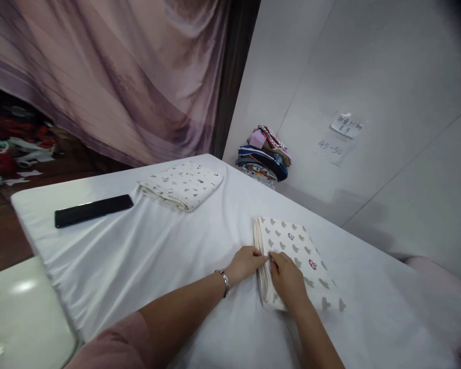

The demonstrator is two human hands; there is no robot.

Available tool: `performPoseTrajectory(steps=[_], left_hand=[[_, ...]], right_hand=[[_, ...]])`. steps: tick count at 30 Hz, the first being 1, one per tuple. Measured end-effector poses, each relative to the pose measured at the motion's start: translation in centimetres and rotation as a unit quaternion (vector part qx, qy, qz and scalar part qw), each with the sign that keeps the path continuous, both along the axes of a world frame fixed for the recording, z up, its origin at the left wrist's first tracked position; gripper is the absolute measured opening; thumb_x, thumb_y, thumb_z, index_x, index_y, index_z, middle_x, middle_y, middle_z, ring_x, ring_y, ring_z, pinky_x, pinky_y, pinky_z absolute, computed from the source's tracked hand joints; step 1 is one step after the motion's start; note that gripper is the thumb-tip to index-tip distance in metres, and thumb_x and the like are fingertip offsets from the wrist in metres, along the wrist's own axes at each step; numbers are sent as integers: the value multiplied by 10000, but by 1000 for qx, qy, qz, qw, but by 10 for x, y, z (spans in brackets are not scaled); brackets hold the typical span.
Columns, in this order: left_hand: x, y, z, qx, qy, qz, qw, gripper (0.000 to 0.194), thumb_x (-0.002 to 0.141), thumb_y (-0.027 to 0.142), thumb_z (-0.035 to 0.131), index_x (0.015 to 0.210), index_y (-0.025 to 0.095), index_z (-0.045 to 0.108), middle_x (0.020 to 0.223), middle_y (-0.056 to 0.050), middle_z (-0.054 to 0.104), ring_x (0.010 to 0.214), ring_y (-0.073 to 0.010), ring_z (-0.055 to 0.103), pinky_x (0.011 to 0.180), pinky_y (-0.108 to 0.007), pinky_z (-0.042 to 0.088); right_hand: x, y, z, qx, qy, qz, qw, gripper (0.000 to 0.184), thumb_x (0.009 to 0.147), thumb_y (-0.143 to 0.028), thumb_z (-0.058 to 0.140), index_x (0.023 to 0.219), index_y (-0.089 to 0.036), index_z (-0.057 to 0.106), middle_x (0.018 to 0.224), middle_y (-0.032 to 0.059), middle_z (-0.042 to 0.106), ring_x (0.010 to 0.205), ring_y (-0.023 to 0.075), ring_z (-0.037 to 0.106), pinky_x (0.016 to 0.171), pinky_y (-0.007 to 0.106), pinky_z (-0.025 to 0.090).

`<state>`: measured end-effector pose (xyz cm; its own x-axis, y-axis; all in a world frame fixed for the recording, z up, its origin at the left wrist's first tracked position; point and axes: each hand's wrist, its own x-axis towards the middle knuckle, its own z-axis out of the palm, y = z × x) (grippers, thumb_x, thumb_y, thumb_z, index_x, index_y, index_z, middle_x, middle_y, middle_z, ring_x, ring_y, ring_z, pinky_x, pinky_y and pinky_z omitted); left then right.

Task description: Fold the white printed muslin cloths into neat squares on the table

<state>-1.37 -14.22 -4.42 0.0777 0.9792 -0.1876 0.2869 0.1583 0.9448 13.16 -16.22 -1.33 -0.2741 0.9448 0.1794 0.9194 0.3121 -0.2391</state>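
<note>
A folded white cloth [292, 246] with grey mouse-head shapes and a few coloured ones lies on the white-covered table [169, 256]. At its left side, where the layered edges show, my left hand [246, 264] has its fingers closed on the edge. My right hand [289, 281] is on top near the same edge, its fingers bent and pinched close to the left fingertips. Part of the cloth's near side is hidden under the right hand and forearm. Farther back rests a second folded white cloth [188, 184] with small grey prints, touched by neither hand.
A black phone [94, 210] lies at the table's left. Beyond the far edge, a stack of folded clothes [263, 156] stands against the grey wall [388, 77], which bears paper notes [336, 146]. A pink curtain [138, 66] hangs behind. At lower left is a pale glossy seat [23, 318].
</note>
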Motion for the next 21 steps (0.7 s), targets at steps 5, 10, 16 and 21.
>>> performPoseTrajectory(steps=[5, 10, 16, 21], left_hand=[[-1, 1, 0, -7, -21, 5, 1000, 182, 687, 319, 576, 628, 147, 589, 504, 28, 516, 449, -93, 468, 422, -196, 328], [-12, 9, 15, -16, -70, 21, 997, 202, 718, 319, 561, 616, 146, 534, 545, 25, 525, 403, -73, 442, 403, -197, 326], [-24, 47, 32, 16, -42, 70, 997, 123, 714, 241, 573, 642, 144, 547, 583, 30, 532, 425, -58, 441, 426, -185, 327], [-20, 79, 34, -2, -24, 107, 994, 72, 694, 203, 594, 671, 138, 573, 567, 25, 530, 454, -71, 445, 462, -192, 361]], right_hand=[[-2, -2, 3, -5, 2, 19, 1000, 360, 865, -177, 338, 1156, -184, 552, 942, 64, 589, 901, 179, 545, 749, 255, 399], [-2, 0, 3, -7, 22, 22, 999, 337, 873, -184, 340, 1119, -207, 570, 923, 56, 590, 902, 165, 544, 754, 233, 395], [-1, 0, 2, -5, 48, 20, 999, 332, 851, -151, 363, 1102, -207, 573, 951, 52, 598, 941, 161, 539, 780, 232, 387], [0, 2, 1, -13, 58, 21, 998, 319, 838, -142, 380, 1072, -216, 585, 937, 41, 609, 919, 150, 550, 747, 219, 385]])
